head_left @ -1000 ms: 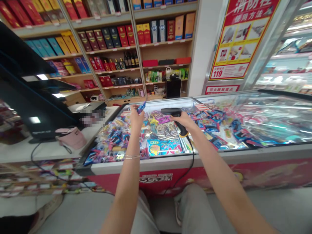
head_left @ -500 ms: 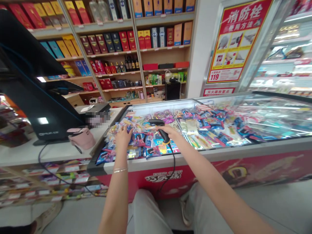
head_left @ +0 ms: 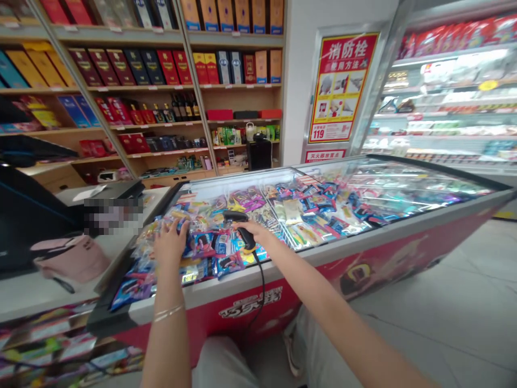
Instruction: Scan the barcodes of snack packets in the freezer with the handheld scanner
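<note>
Right hand [head_left: 258, 233] gripping a black barcode scanner [head_left: 238, 226] above the chest freezer [head_left: 355, 245]
The left hand [head_left: 172, 243] is lying open, fingers spread, on snack packets [head_left: 205, 245] inside the freezer, near its left end.

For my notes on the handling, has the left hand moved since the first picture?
Yes: the left hand has come down onto the packets, nearer the freezer's front rim.

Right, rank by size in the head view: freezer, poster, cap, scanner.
1. Freezer
2. Poster
3. Cap
4. Scanner, held in the right hand

The cap is nearer the camera than the poster, so their true sizes are unsure.
</note>
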`<state>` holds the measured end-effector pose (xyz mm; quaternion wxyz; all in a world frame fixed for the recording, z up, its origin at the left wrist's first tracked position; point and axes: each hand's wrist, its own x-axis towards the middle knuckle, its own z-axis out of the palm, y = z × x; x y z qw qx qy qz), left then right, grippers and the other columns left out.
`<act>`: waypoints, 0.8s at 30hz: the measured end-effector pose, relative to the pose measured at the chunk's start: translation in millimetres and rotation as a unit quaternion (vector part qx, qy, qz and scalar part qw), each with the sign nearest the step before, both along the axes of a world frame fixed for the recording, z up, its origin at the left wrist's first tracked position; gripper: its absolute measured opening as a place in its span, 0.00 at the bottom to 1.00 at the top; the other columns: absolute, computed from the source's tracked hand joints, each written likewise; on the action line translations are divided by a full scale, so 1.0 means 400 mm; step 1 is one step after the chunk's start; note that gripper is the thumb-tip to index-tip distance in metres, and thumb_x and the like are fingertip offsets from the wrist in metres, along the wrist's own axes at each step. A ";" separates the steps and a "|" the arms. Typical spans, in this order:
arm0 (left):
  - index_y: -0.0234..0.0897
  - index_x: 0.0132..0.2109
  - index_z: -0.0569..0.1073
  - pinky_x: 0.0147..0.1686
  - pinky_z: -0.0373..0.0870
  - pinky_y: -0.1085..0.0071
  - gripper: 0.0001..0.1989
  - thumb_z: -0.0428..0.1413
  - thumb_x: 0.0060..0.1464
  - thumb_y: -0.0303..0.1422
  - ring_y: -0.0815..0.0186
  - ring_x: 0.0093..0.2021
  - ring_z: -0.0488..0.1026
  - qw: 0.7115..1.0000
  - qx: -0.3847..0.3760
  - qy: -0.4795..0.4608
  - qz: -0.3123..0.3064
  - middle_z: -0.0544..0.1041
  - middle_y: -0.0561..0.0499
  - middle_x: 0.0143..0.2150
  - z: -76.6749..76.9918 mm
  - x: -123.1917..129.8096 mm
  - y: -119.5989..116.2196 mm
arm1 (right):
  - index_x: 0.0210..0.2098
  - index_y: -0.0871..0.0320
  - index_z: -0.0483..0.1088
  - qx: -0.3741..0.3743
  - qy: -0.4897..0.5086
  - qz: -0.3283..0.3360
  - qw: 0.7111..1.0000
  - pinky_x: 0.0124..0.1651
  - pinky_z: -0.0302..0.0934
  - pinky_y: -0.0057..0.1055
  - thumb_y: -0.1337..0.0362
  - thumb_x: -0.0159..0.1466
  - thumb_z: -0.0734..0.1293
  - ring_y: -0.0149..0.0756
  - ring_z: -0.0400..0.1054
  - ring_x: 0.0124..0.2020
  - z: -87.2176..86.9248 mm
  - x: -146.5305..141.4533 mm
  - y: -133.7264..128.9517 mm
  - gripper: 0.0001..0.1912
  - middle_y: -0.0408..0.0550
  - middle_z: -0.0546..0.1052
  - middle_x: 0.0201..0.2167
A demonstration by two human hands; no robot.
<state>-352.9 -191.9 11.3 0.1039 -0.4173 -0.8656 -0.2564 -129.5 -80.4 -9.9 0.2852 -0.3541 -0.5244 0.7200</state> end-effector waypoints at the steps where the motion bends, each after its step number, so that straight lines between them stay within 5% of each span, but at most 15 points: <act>1: 0.33 0.59 0.68 0.60 0.56 0.48 0.30 0.42 0.60 0.47 0.43 0.64 0.58 1.000 0.020 0.018 0.016 0.59 0.33 0.65 0.006 0.009 0.001 | 0.24 0.61 0.69 -0.005 0.008 -0.002 1.000 0.21 0.61 0.21 0.68 0.56 0.71 0.25 0.62 0.16 0.003 0.015 0.002 0.07 0.41 0.71 0.15; 6: 0.24 0.58 0.66 0.60 0.54 0.48 0.28 0.47 0.57 0.41 0.41 0.65 0.54 0.986 0.153 0.045 0.059 0.57 0.29 0.66 0.070 0.124 0.039 | 0.27 0.63 0.71 -0.011 0.099 -0.062 0.993 0.19 0.60 0.20 0.70 0.53 0.72 0.24 0.63 0.16 0.055 0.179 0.042 0.06 0.42 0.73 0.19; 11: 0.20 0.64 0.54 0.60 0.57 0.53 0.34 0.49 0.56 0.37 0.46 0.64 0.57 0.980 0.189 0.038 -0.052 0.59 0.27 0.64 0.113 0.383 0.169 | 0.26 0.62 0.71 0.048 0.113 -0.156 0.980 0.17 0.60 0.20 0.71 0.49 0.75 0.24 0.62 0.15 0.150 0.409 0.105 0.09 0.42 0.73 0.18; 15: 0.25 0.64 0.54 0.59 0.60 0.57 0.32 0.50 0.55 0.34 0.49 0.62 0.60 0.968 0.153 0.019 -0.199 0.61 0.30 0.63 0.073 0.626 0.296 | 0.27 0.62 0.70 0.090 0.104 -0.203 0.969 0.18 0.61 0.21 0.68 0.48 0.76 0.25 0.63 0.16 0.189 0.571 0.149 0.11 0.43 0.73 0.19; 18: 0.26 0.64 0.53 0.57 0.61 0.58 0.33 0.52 0.54 0.33 0.49 0.61 0.62 0.961 0.090 -0.009 -0.263 0.62 0.30 0.63 0.027 0.757 0.374 | 0.28 0.62 0.71 0.111 0.103 -0.226 0.962 0.18 0.61 0.22 0.67 0.46 0.77 0.26 0.64 0.17 0.179 0.674 0.174 0.13 0.43 0.73 0.19; 24: 0.30 0.65 0.54 0.53 0.63 0.59 0.34 0.51 0.55 0.41 0.48 0.59 0.64 0.951 -0.038 -0.054 -0.302 0.64 0.32 0.62 -0.026 0.846 0.464 | 0.27 0.61 0.70 0.091 0.082 -0.273 0.954 0.18 0.61 0.21 0.65 0.47 0.77 0.25 0.63 0.17 0.085 0.811 0.224 0.13 0.42 0.73 0.18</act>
